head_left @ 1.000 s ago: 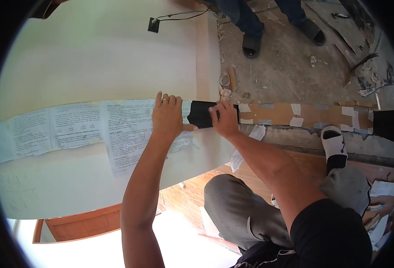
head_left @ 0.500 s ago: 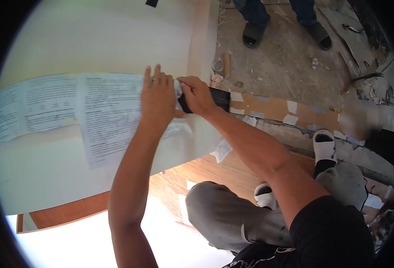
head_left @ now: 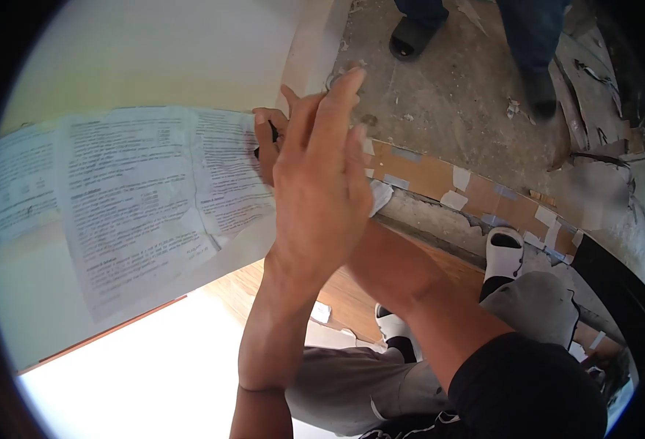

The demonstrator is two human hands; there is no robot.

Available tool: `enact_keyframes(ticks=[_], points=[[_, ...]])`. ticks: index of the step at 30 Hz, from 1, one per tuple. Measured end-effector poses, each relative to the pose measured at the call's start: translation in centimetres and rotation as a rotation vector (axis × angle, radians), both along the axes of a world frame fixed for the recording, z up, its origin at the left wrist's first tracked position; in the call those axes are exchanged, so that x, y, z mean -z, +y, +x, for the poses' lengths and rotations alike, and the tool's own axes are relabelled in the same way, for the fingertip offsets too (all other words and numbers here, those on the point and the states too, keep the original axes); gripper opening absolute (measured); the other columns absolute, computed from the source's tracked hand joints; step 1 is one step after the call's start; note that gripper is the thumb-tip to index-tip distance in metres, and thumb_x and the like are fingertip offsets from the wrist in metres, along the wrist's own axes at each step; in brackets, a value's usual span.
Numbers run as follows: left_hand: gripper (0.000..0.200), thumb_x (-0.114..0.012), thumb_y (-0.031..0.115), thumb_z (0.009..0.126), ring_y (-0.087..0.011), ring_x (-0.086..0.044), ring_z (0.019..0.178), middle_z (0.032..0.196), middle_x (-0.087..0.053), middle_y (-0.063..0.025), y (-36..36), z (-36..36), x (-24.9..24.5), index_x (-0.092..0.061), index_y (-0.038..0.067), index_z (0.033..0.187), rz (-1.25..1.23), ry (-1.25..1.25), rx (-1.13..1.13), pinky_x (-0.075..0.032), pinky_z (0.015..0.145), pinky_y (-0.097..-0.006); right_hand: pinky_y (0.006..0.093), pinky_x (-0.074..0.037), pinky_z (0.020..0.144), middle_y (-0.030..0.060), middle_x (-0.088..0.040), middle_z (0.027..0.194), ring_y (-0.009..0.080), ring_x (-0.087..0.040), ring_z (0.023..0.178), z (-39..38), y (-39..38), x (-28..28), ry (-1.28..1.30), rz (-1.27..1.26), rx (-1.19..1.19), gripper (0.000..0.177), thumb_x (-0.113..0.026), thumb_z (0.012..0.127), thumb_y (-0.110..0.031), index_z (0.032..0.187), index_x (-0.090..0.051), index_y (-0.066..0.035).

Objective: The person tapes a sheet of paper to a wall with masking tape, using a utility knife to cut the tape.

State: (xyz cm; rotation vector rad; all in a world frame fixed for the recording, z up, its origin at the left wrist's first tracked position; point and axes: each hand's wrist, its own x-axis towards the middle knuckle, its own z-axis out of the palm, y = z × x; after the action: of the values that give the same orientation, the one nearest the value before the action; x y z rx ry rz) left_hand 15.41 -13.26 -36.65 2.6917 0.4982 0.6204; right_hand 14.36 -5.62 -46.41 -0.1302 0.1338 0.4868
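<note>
Sheets of printed paper (head_left: 125, 212) lie flat along a pale wall panel (head_left: 154, 58), overlapping one another. My left hand (head_left: 322, 175) is lifted off the paper, closer to the camera, fingers stretched out and holding nothing. Behind it, my right hand (head_left: 265, 135) is at the right end of the sheets, fingers curled round a flat black piece (head_left: 273, 132). Only bits of that piece show, and its kind cannot be made out. My left hand and wrist cover much of the right hand. A crease runs down the paper near the right sheet.
A taped cardboard strip (head_left: 425, 175) runs along a floor ledge on the right. Another person's feet in dark sandals (head_left: 410, 38) stand on the littered concrete floor (head_left: 440, 95). My white slippers (head_left: 504, 252) are on the near side, by a wood-look floor (head_left: 440, 260).
My left hand has come off the paper and moved right and up towards the camera. My right hand has moved left across the sheet with the black piece. The other person's foot has shifted.
</note>
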Motion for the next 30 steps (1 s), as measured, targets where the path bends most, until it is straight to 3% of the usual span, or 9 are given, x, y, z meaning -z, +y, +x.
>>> enact_keyframes(ticks=[3,5,8,10,14,16,19,25,30], points=[[0.019,-0.065,0.008,0.101,-0.0080,-0.053,0.062,0.073,-0.063,-0.0043,0.1,-0.5,2.0,-0.067,0.000,0.084,-0.221,-0.099,-0.114,-0.046,0.061,-0.0250,0.0502,-0.038,0.108,0.0155,-0.058,0.132,0.0389,-0.043,0.134,0.1,0.6,0.7,0.219,0.188,-0.086,0.027,-0.059,0.103,-0.032,0.101,-0.072,-0.008],[0.026,-0.065,0.013,0.102,-0.0089,-0.056,0.067,0.079,-0.067,-0.0054,0.1,-2.7,2.0,-0.063,-0.001,0.080,-0.255,-0.081,-0.291,-0.048,0.065,-0.0280,0.0521,-0.035,0.109,0.0179,-0.049,0.146,0.0393,-0.043,0.135,-0.8,3.6,3.1,-0.587,-0.956,0.185,0.025,-0.061,0.102,-0.032,0.101,-0.073,-0.009],[0.033,-0.065,0.017,0.103,-0.0098,-0.059,0.071,0.085,-0.071,-0.0065,0.6,-5.6,1.8,-0.060,-0.001,0.077,-0.239,-0.129,-0.445,-0.050,0.069,-0.0310,0.0548,-0.032,0.110,0.0201,-0.050,0.147,0.0407,-0.044,0.134,-1.1,4.4,3.6,-0.630,-1.067,0.240,0.024,-0.062,0.101,-0.030,0.099,-0.074,-0.009],[0.031,-0.074,0.022,0.097,-0.0082,-0.052,0.058,0.069,-0.059,-0.0028,0.7,-7.0,2.6,-0.063,-0.002,0.079,-0.135,-0.312,-0.433,-0.044,0.059,-0.0244,0.0547,-0.033,0.110,0.0205,-0.053,0.144,0.0413,-0.043,0.134,-0.6,4.2,3.4,-0.661,-1.017,0.292,0.022,-0.063,0.100,-0.028,0.099,-0.074,-0.008],[0.032,-0.077,0.026,0.095,-0.0094,-0.052,0.055,0.070,-0.057,-0.0032,0.8,-9.4,1.4,-0.061,0.000,0.085,-0.331,-0.478,-0.760,-0.042,0.054,-0.0239,0.0536,-0.034,0.110,0.0213,-0.054,0.142,0.0415,-0.045,0.132,-0.1,4.7,4.6,-0.762,-1.025,0.309,0.023,-0.062,0.101,-0.027,0.103,-0.072,-0.007],[0.030,-0.082,0.020,0.091,-0.0076,-0.051,0.056,0.072,-0.058,-0.0017,1.9,-9.5,1.3,-0.059,0.001,0.091,-0.562,-0.744,-0.941,-0.041,0.052,-0.0225,0.0533,-0.034,0.110,0.0212,-0.054,0.142,0.0415,-0.045,0.132,0.3,5.1,4.7,-0.826,-1.002,0.350,0.023,-0.062,0.101,-0.028,0.106,-0.071,-0.007],[0.034,-0.081,0.019,0.091,-0.0089,-0.048,0.054,0.068,-0.053,-0.0011,4.4,-10.7,1.9,-0.056,-0.001,0.101,-0.500,-0.856,-0.893,-0.040,0.050,-0.0243,0.0531,-0.035,0.110,0.0218,-0.054,0.143,0.0417,-0.045,0.130,-0.3,5.3,5.1,-0.864,-1.009,0.376,0.029,-0.064,0.100,-0.031,0.112,-0.067,-0.005],[0.044,-0.081,0.012,0.091,-0.0083,-0.046,0.053,0.066,-0.051,-0.0011,6.8,-11.9,1.3,-0.048,-0.002,0.116,-0.365,-1.146,-0.913,-0.035,0.050,-0.0238,0.0530,-0.034,0.111,0.0255,-0.048,0.147,0.0415,-0.043,0.134,-0.1,5.4,6.7,-1.104,-1.029,0.468,0.082,-0.084,0.079,-0.050,0.132,-0.049,0.001],[0.022,-0.074,0.011,0.096,-0.0069,-0.048,0.048,0.056,-0.054,-0.0018,6.6,-13.4,0.3,-0.056,0.000,0.100,-0.491,-1.098,-0.819,-0.035,0.049,-0.0223,0.0519,-0.029,0.117,0.0286,-0.037,0.154,0.0412,-0.037,0.141,0.3,4.4,6.4,-1.241,-1.031,0.358,0.091,-0.087,0.076,-0.048,0.138,-0.044,0.003]])
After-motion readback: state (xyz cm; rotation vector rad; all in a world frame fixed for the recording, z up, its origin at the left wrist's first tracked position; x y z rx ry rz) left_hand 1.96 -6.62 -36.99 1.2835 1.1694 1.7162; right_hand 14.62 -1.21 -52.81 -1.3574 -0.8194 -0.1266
